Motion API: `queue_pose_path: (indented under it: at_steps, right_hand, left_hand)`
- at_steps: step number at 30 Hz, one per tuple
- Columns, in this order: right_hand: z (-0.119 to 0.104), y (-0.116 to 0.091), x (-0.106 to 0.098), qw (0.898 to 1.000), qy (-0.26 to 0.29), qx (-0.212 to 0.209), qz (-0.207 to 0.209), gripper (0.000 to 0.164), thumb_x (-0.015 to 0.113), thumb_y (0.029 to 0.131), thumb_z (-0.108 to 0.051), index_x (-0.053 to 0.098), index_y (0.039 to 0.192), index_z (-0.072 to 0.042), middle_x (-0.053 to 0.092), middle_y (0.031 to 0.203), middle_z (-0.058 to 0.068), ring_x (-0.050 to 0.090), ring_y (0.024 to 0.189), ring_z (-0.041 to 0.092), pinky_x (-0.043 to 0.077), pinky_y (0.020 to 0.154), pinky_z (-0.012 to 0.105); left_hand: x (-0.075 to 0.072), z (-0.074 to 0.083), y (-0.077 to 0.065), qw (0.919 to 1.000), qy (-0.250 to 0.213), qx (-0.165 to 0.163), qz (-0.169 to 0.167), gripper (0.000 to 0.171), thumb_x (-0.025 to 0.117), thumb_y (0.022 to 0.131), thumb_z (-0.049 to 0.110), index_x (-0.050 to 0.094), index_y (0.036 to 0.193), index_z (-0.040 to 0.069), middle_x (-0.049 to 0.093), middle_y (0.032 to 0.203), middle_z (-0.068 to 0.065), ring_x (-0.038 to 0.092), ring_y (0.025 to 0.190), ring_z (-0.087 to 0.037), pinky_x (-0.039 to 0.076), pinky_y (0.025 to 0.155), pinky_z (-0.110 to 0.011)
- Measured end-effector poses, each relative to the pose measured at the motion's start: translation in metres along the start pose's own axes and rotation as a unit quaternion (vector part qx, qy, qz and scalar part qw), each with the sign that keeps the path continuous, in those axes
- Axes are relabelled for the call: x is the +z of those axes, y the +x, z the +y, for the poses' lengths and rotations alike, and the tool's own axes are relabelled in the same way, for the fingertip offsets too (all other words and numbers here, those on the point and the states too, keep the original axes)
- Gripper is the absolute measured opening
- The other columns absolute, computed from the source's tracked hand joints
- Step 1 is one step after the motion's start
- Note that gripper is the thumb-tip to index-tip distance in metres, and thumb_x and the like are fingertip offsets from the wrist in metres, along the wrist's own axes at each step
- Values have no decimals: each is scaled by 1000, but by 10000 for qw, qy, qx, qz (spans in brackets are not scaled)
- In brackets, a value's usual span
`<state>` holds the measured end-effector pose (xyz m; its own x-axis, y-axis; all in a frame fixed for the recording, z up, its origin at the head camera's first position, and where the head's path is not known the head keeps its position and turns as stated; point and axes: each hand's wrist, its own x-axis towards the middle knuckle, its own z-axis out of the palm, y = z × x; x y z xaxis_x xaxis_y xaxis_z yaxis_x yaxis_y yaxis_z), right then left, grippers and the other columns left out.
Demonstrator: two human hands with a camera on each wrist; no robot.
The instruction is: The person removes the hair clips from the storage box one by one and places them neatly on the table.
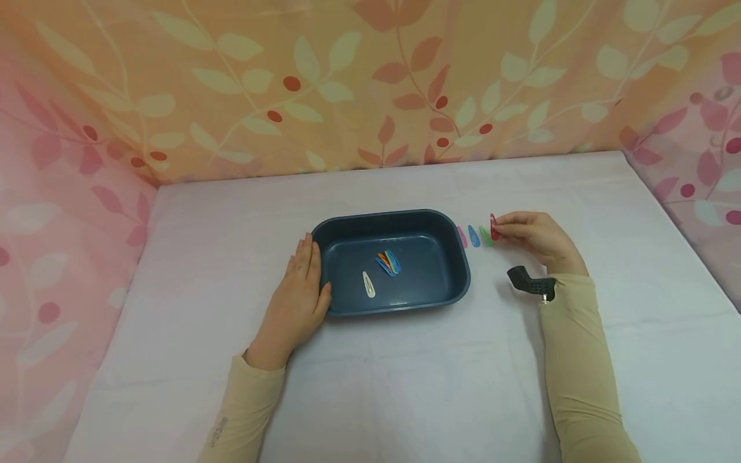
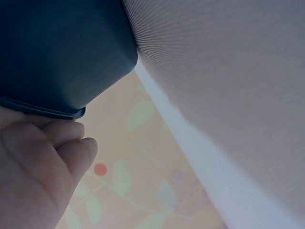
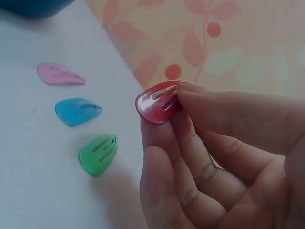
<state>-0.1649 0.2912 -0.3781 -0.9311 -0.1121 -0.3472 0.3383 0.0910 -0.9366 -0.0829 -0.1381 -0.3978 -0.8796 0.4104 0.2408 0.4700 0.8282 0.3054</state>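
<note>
My right hand [image 1: 535, 238] pinches a red hair clip [image 3: 159, 102] between thumb and fingers, raised over the white cloth. Beside it a pink hair clip [image 3: 59, 74], a blue hair clip [image 3: 76, 112] and a green hair clip [image 3: 98, 155] lie in a row, right of a dark blue basin [image 1: 457, 276]. Along the basin's left rim rests my left hand [image 1: 292, 308], its fingers straight and the thumb at the near corner. Inside the basin are a white hair clip [image 1: 368, 284] and a small cluster of blue, orange and pale clips [image 1: 389, 262].
A white cloth [image 1: 405, 386] covers the table. Floral curtains [image 1: 359, 83] hang behind it and at both sides. A black camera mount [image 1: 529, 281] sticks out from the right sleeve, above the cloth.
</note>
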Motion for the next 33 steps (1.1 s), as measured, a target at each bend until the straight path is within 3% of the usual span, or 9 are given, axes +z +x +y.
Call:
queue_pose_path:
  at_steps: [9,15,20,24,28,33]
  right_hand:
    - [7,1,-6,9994,-74,297,171,12,66,87,-8,75,89,-15,70,89,-3,67,80,11,53,77,23]
    - [10,3,-11,9993,234,290,-80,12,64,88,-3,75,92,-8,71,90,-1,66,80,10,53,74,22]
    - [13,5,-13,9996,-21,254,-75,13,65,88,-4,75,96,-7,71,92,-4,65,83,8,52,75,20]
    - [15,7,-12,9985,-532,160,7,13,64,88,-3,75,95,-8,70,89,-7,63,81,5,52,74,19]
    - [16,9,-9,9942,-1044,143,194,16,65,88,-4,72,101,-1,66,86,-9,62,78,5,52,72,19]
    - [16,10,-8,9917,-1232,140,341,24,66,87,-4,66,107,9,66,83,-9,61,75,5,53,70,19]
  left_hand:
    - [-6,0,-2,9996,117,-93,-227,66,46,93,21,21,140,-18,10,152,-29,11,142,-35,18,111,-47]
    - [-9,-4,-5,9992,179,-196,-282,66,48,94,20,21,140,-18,11,152,-29,12,141,-36,17,112,-47]
    - [-10,-7,-7,9990,214,-264,-290,66,48,94,20,21,140,-18,11,152,-28,13,141,-36,17,112,-47]
    - [-10,-7,-8,9991,183,-268,-262,65,47,94,20,21,140,-18,11,152,-28,13,141,-36,18,111,-47]
    - [-9,-8,-8,9993,85,-266,-244,65,48,95,19,20,141,-18,10,153,-28,11,142,-35,18,111,-47]
    - [-6,-9,-9,9996,-41,-222,-146,66,49,94,17,19,142,-17,8,153,-27,12,141,-36,17,112,-47]
